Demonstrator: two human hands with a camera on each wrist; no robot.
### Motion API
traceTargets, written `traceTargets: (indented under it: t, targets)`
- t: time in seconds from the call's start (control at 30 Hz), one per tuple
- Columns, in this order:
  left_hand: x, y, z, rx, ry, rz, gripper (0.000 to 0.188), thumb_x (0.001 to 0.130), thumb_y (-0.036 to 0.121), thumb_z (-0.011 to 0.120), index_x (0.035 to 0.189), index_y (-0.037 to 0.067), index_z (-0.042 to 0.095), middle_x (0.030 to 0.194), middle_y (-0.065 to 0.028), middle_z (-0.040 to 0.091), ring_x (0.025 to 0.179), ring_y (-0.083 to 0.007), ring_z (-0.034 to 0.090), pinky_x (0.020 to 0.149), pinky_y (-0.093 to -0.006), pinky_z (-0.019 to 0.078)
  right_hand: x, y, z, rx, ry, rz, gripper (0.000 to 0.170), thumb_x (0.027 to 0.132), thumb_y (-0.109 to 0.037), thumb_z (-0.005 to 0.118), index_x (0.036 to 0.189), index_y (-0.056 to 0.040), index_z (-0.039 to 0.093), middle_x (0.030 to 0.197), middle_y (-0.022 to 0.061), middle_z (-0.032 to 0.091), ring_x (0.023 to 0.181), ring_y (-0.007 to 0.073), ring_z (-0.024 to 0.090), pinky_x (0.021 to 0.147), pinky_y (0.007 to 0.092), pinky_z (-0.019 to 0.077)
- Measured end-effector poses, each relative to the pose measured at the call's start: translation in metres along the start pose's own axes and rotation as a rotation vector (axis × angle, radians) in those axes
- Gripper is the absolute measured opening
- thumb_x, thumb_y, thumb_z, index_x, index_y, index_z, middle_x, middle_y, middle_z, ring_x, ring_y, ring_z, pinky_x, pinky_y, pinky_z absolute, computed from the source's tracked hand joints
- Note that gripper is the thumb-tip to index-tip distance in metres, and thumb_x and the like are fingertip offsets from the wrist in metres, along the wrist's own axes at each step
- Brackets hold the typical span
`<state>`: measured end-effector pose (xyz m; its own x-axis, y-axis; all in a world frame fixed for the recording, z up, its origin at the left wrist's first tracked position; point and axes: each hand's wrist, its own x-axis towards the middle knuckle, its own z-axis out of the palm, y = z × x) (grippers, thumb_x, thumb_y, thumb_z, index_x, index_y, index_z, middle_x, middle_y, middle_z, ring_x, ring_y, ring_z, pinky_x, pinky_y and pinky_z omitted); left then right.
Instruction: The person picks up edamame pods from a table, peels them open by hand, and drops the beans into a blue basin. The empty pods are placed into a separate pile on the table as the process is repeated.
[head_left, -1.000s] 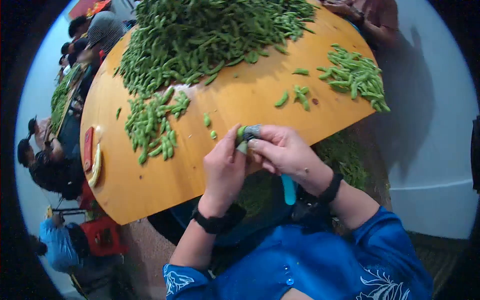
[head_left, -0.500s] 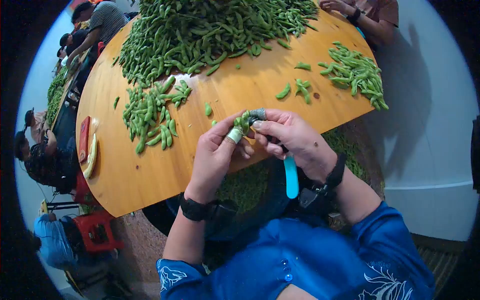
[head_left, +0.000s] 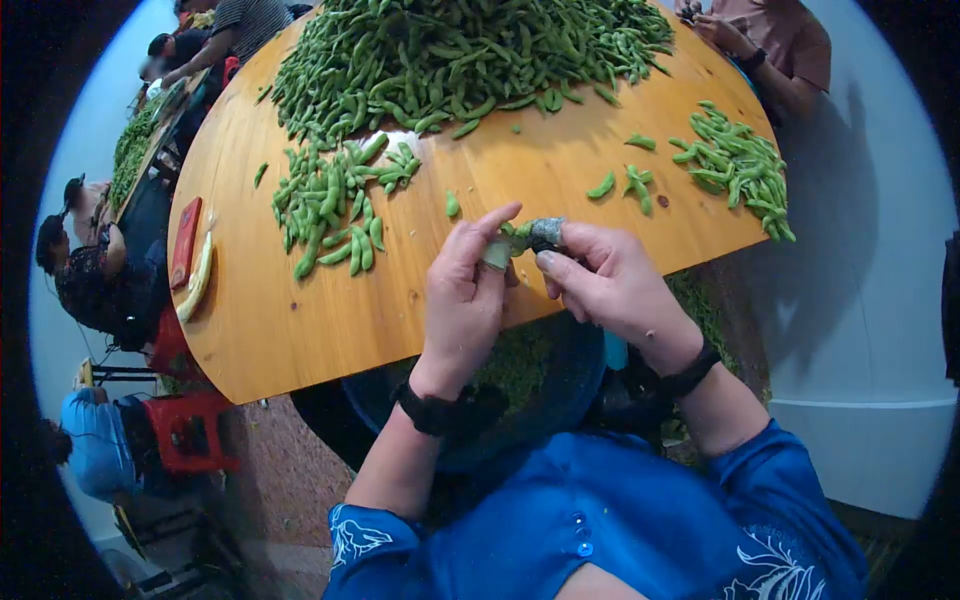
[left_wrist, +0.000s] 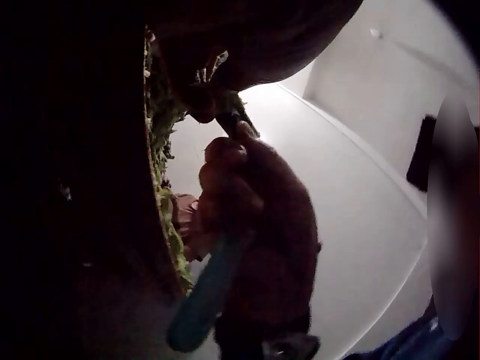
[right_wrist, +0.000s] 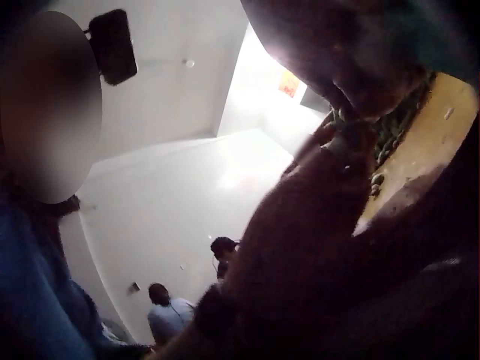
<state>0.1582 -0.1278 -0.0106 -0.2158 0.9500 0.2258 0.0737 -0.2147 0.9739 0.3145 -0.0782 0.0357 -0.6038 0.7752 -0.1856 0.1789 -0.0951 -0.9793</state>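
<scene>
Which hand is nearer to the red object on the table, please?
Left: the left hand is to the right of the red object, and the right hand is farther right.

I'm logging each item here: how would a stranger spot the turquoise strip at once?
In the head view, find the big wooden table. At its near edge is the right hand; the turquoise strip pokes out just beneath it. Its bright, plain colour sets it apart from the darker blue shirt below.
</scene>
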Motion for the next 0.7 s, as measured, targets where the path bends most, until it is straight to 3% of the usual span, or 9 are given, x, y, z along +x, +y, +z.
traceTargets:
  t: [0.13, 0.2, 0.23, 0.3, 0.37, 0.43, 0.5, 0.57, 0.7]
  targets:
    - [0.007, -0.008, 0.000, 0.188, -0.022, 0.189, 0.039, 0.087, -0.005, 0.046, 0.123, 0.005, 0.052, 0.088, -0.0076, 0.053, 0.073, -0.0155, 0.055, 0.069, -0.0261, 0.0465, 0.005, -0.001, 0.001, -0.042, 0.066, -0.020, 0.020, 0.086, -0.018, 0.060, 0.096, -0.0007, 0.060, 0.065, -0.0020, 0.054, 0.057, 0.0074, 0.051, 0.051, 0.0254, 0.0415]
    - [0.007, -0.010, 0.002, 0.256, -0.012, 0.292, 0.042, 0.086, -0.007, 0.045, 0.125, 0.006, 0.050, 0.088, -0.0096, 0.053, 0.076, -0.0187, 0.056, 0.073, -0.0280, 0.0467, 0.015, 0.015, 0.002, -0.315, 0.275, -0.430, 0.021, 0.084, -0.020, 0.063, 0.090, -0.0005, 0.059, 0.063, 0.0019, 0.055, 0.055, 0.0116, 0.052, 0.051, 0.0285, 0.0426]
    - [0.006, -0.008, 0.003, 0.294, -0.042, 0.286, 0.045, 0.085, -0.007, 0.045, 0.128, 0.006, 0.048, 0.089, -0.0113, 0.053, 0.078, -0.0209, 0.056, 0.075, -0.0288, 0.0460, 0.017, 0.015, 0.000, -0.314, 0.275, -0.429, 0.021, 0.084, -0.020, 0.063, 0.090, -0.0005, 0.059, 0.063, 0.0019, 0.055, 0.055, 0.0116, 0.052, 0.051, 0.0285, 0.0426]
    - [0.003, -0.002, 0.004, 0.332, -0.074, 0.279, 0.049, 0.084, -0.008, 0.045, 0.131, 0.007, 0.045, 0.089, -0.0130, 0.053, 0.081, -0.0232, 0.056, 0.077, -0.0296, 0.0454, 0.018, 0.013, -0.003, -0.447, 0.260, -0.347, 0.021, 0.083, -0.021, 0.063, 0.086, -0.0008, 0.057, 0.063, 0.0059, 0.056, 0.055, 0.0150, 0.053, 0.053, 0.0305, 0.0432]
    - [0.001, 0.001, 0.004, 0.261, -0.103, 0.146, 0.055, 0.084, -0.008, 0.043, 0.137, 0.007, 0.036, 0.091, -0.0108, 0.053, 0.082, -0.0221, 0.056, 0.078, -0.0294, 0.0453, 0.021, 0.015, -0.007, -0.425, 0.245, -0.306, 0.021, 0.083, -0.021, 0.062, 0.083, -0.0013, 0.057, 0.062, 0.0049, 0.056, 0.053, 0.0139, 0.053, 0.051, 0.0289, 0.0429]
    - [0.002, -0.003, 0.001, 0.217, -0.099, 0.168, 0.055, 0.086, -0.007, 0.042, 0.138, 0.007, 0.033, 0.090, -0.0085, 0.052, 0.078, -0.0191, 0.054, 0.074, -0.0276, 0.0455, 0.020, 0.012, -0.009, -0.403, 0.229, -0.267, 0.021, 0.084, -0.021, 0.062, 0.081, -0.0018, 0.056, 0.062, 0.0039, 0.056, 0.051, 0.0129, 0.052, 0.049, 0.0273, 0.0425]
    - [0.004, -0.003, -0.003, 0.174, -0.095, 0.191, 0.054, 0.087, -0.005, 0.041, 0.139, 0.007, 0.031, 0.090, -0.0063, 0.052, 0.074, -0.0160, 0.053, 0.070, -0.0259, 0.0456, 0.017, 0.003, -0.009, 0.084, 0.051, 0.083, 0.018, 0.086, -0.021, 0.060, 0.081, -0.0043, 0.057, 0.063, 0.0008, 0.057, 0.047, 0.0083, 0.051, 0.043, 0.0220, 0.0395]
    - [0.005, 0.004, -0.006, -0.100, -0.150, -0.029, 0.047, 0.092, 0.002, 0.039, 0.139, 0.008, 0.032, 0.089, -0.0008, 0.050, 0.064, -0.0069, 0.045, 0.057, -0.0193, 0.0401, 0.019, 0.007, -0.007, 0.198, 0.004, 0.115, 0.016, 0.087, -0.021, 0.059, 0.082, -0.0054, 0.057, 0.063, -0.0006, 0.056, 0.045, 0.0063, 0.050, 0.040, 0.0197, 0.0378]
    - [0.007, 0.006, -0.013, -0.380, -0.174, -0.197, 0.039, 0.096, 0.011, 0.038, 0.135, 0.008, 0.036, 0.084, 0.0020, 0.048, 0.058, -0.0012, 0.037, 0.049, -0.0155, 0.0307, 0.022, 0.011, 0.002, 0.431, -0.080, 0.094, 0.013, 0.088, -0.019, 0.057, 0.086, -0.0067, 0.056, 0.063, -0.0024, 0.056, 0.043, 0.0043, 0.049, 0.038, 0.0171, 0.0353]
